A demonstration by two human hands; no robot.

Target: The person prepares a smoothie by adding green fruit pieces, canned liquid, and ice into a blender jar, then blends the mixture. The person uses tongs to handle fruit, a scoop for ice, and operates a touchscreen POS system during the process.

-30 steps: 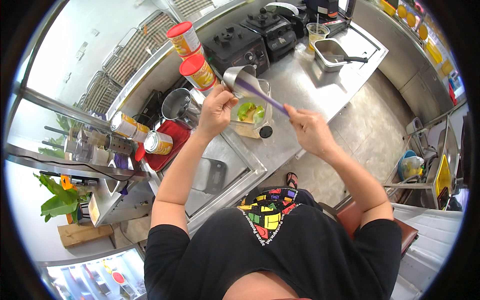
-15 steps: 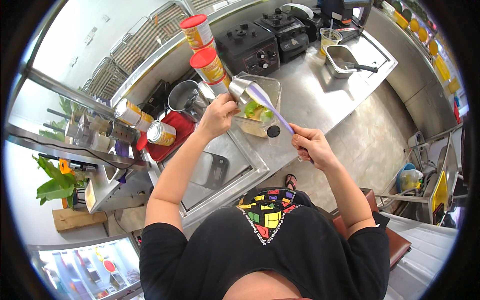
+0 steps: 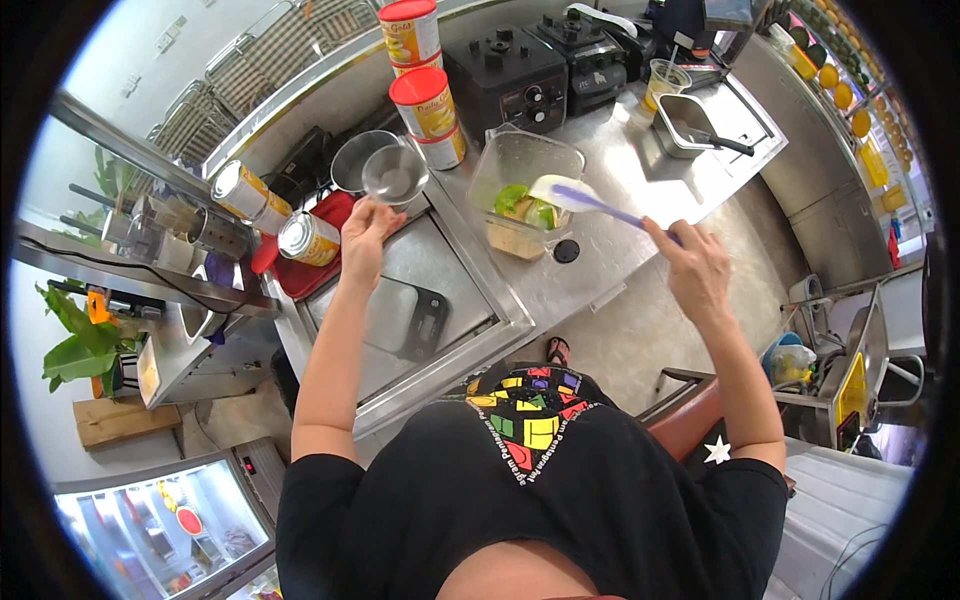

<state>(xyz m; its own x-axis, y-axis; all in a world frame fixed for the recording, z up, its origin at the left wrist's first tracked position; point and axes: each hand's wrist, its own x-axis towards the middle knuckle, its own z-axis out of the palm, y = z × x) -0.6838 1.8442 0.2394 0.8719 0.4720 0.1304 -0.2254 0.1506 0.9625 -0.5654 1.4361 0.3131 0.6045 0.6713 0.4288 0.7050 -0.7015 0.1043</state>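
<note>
My left hand (image 3: pixel 370 235) is closed on a small metal cup (image 3: pixel 396 176), held in front of a larger metal pitcher (image 3: pixel 350 160). The fingers of my right hand (image 3: pixel 690 262) wrap round the purple handle of a spatula (image 3: pixel 600 205). Its white blade reaches over a clear blender jar (image 3: pixel 485 180), where green pieces (image 3: pixel 512 197) sit above a beige layer. Beside the jar, a round black cap (image 3: pixel 566 251) lies on the steel counter.
Stacked cans with red lids (image 3: pixel 420 88) stand behind the jar, by two black blender bases (image 3: pixel 510 80). On the left are a red tray (image 3: pixel 325 215) with an open can (image 3: pixel 308 240) and a kitchen scale (image 3: pixel 425 325). A metal pan (image 3: pixel 670 140) stands at far right.
My left hand has carried the metal cup leftward, from above the jar to the pitcher. My right hand has shifted right, and the spatula's blade is now apart from the cup.
</note>
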